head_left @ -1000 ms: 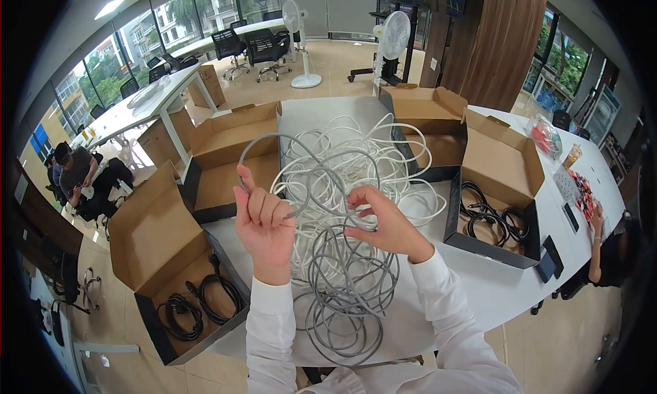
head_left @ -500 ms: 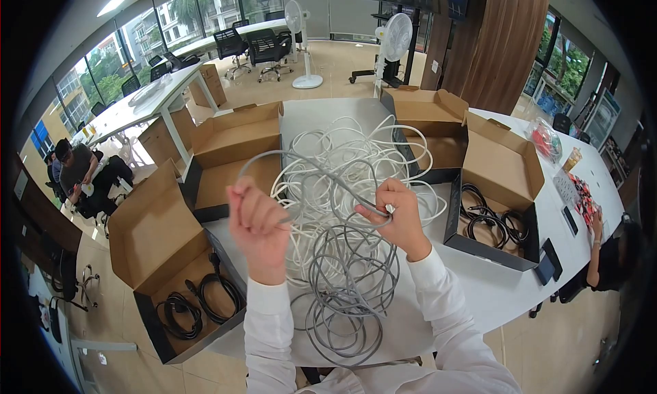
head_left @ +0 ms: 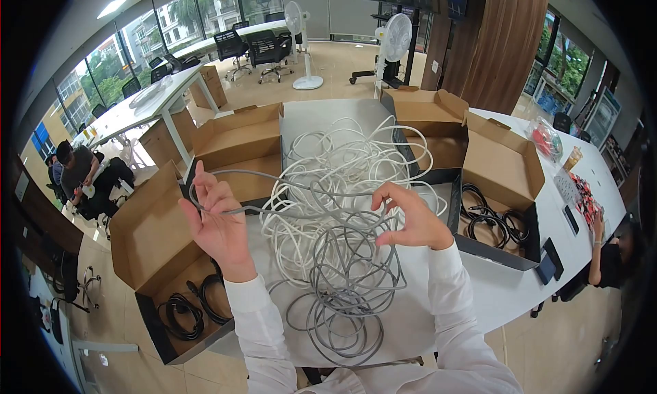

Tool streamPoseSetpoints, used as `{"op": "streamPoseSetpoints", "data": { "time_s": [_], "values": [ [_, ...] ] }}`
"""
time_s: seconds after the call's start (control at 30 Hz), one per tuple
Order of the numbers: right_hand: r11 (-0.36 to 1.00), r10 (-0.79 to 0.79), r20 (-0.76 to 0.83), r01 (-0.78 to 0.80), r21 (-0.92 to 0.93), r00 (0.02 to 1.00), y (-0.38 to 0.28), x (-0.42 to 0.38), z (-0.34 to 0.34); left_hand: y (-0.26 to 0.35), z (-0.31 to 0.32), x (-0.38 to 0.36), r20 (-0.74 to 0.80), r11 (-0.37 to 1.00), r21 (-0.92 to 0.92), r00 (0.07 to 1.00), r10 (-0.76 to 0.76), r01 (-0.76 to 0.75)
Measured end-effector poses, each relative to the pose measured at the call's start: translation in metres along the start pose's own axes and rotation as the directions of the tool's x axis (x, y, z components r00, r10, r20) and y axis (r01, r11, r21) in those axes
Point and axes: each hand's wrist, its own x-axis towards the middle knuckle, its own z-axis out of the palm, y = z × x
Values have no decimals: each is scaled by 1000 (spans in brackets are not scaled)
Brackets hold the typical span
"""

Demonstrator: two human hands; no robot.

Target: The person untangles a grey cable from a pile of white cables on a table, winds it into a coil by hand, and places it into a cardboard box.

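Observation:
A loop of grey cable (head_left: 274, 176) runs from the tangle to my left hand (head_left: 222, 223), which is raised at the left with palm up and fingers partly spread. The cable passes around the fingers and across the palm, held loosely. My right hand (head_left: 414, 219) is beside the tangle's right side, thumb and fingers apart, with nothing visibly gripped. Grey cable coils (head_left: 349, 284) lie in front on the white table (head_left: 410, 312). Behind and partly under them spreads a heap of white cable (head_left: 328, 154).
Open cardboard boxes flank the tangle. The near-left box (head_left: 154, 332) and near-right box (head_left: 496, 253) contain black cables; two more boxes (head_left: 236, 164) (head_left: 428, 113) stand farther back. Phones (head_left: 547, 260) lie at the right, near a seated person's arm (head_left: 597, 247). Another person sits far left.
My left hand has moved left and turned palm up, drawing the grey loop with it. My right hand has let go of the cable, opened and shifted slightly right.

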Motion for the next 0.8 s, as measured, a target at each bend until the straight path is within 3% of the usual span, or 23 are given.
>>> {"op": "streamPoseSetpoints", "data": {
  "time_s": [0.23,0.43,0.63,0.8],
  "values": [
    [994,-33,51,38,-103,998,-6,-1,4,-1,-11,0,-9,1000,-27,1000,0,0],
    [993,-6,78,15,-119,997,-2,-1,8,-8,-12,-2,28,997,81,1000,2,-4],
    [990,-13,-26,9,-141,1000,-8,2,11,-15,-5,-4,91,995,100,996,-9,0],
    [977,-62,-213,16,-213,975,0,6,19,-23,-1,-6,105,991,136,994,-28,14]
  ]
}}
